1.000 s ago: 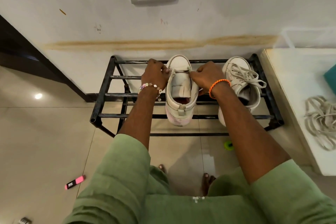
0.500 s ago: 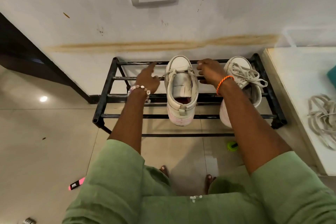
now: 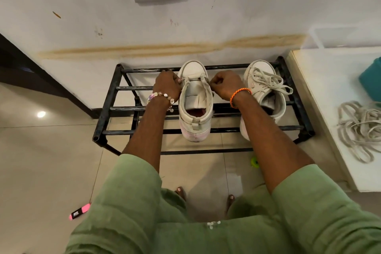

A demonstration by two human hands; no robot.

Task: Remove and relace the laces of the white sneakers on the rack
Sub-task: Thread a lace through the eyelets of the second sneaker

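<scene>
the middle sneaker (image 3: 195, 101) lies across the bars of the rack (image 3: 107, 107), toe toward the back rail, heel overhanging the front rail. a lace (image 3: 194, 78) spans its lowest eyelets only; the tongue above is bare, so relacing looks barely begun. your left hand (image 3: 167, 85) and right hand (image 3: 225, 84) sit tight against either side of the toe end, fingers curled narrow, each apparently pinching one lace end; the ends themselves are hidden inside the grip. the second sneaker (image 3: 265, 93) stands near the rack's right end, laced with a loose bow. a spare heap of laces (image 3: 359, 130) lies on the white surface (image 3: 321, 93) beyond the right end. risks: uneven pull would leave one end short; a hard tug could slide the sneaker off the front rail.
</scene>
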